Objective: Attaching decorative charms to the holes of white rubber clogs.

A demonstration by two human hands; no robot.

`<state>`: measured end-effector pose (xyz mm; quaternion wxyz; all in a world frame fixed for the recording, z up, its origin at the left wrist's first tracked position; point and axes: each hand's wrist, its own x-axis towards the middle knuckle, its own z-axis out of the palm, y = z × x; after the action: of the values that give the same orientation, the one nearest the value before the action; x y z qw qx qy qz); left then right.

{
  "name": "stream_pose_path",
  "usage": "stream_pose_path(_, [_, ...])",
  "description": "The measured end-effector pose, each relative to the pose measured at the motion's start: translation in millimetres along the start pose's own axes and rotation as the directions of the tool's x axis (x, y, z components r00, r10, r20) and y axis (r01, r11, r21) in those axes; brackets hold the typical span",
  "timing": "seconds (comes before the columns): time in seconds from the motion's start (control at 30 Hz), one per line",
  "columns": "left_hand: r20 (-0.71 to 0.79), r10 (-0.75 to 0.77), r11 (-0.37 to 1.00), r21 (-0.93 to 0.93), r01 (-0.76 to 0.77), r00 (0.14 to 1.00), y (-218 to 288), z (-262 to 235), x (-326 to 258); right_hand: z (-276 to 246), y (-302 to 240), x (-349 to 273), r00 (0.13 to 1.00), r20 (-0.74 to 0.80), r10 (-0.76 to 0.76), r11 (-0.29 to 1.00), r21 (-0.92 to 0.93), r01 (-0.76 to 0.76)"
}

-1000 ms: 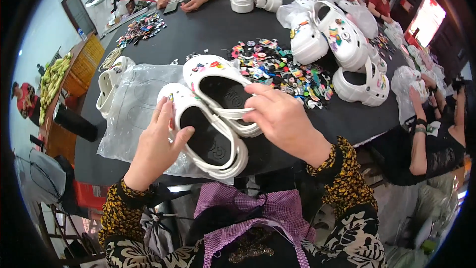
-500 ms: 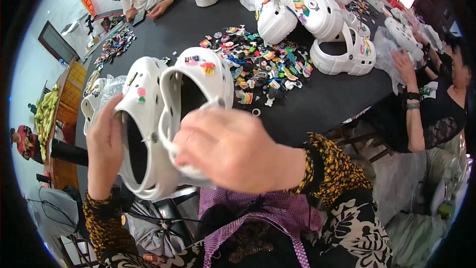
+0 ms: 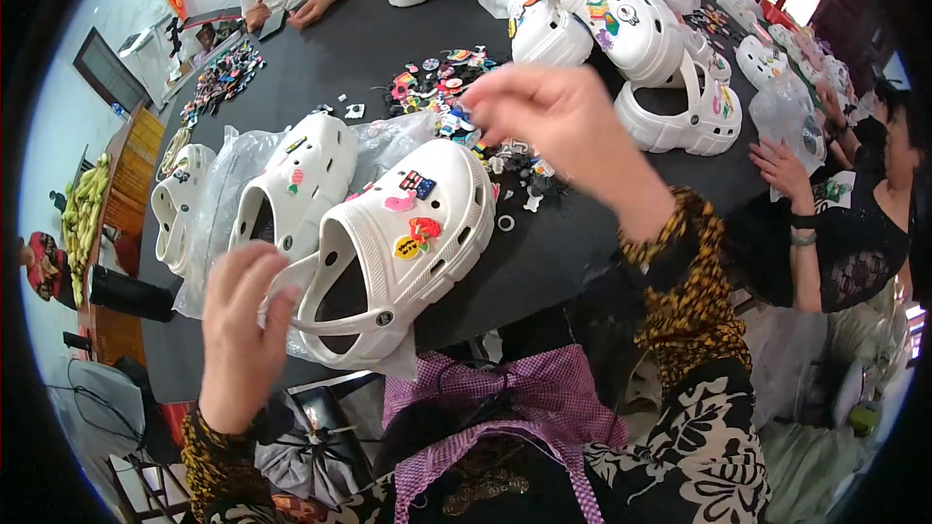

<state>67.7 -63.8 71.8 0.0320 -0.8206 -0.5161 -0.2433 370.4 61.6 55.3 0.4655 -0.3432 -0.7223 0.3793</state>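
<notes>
Left hand [image 3: 245, 330], half-curled, is at the second clog's [image 3: 316, 170] heel strap; grip cannot be confirmed. Near clog [image 3: 442, 218] sits alongside, both at least partly on a plastic bag [image 3: 211, 257]. Right hand [image 3: 558, 126], fingers bent, hangs over the charms [image 3: 430, 84]; contents cannot be determined. White clogs [image 3: 636, 44] stand beyond.

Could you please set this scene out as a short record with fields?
Front pair: left clog and right clog, both white with charms
Left hand: by the pair's heels; contact unclear
Right hand: above the charm pile; unclear whether it holds anything
Packaging: clear plastic bag, at least partly beneath the pair
Surface: black table
</notes>
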Motion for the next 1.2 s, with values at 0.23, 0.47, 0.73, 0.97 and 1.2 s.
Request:
stream_pose_path(0.23, [0.121,0.099,0.995,-0.032,-0.096,0.988,24,16,-3,-54,2,17,0.994,-0.081,0.079,0.989,-0.116,-0.088])
stream_pose_path(0.47, [0.298,0.139,0.988,0.021,-0.152,0.945,36,29,2,-67,-2,29,0.992,-0.122,-0.034,0.981,-0.196,0.010])
stream_pose_path(0.73, [0.337,0.071,0.997,-0.036,-0.062,0.939,33,27,-2,-47,109,25,0.996,0.042,0.077,0.801,-0.597,-0.037])
stream_pose_path(0.97, [0.264,-0.135,0.990,0.077,0.119,0.955,9,14,-13,-42,120,15,0.978,0.193,0.083,0.660,-0.746,0.091])
stream_pose_path(1.2, [0.201,-0.256,0.954,-0.106,0.281,0.946,1,20,-15,-38,105,19,0.958,0.262,0.114,0.634,-0.762,0.133])
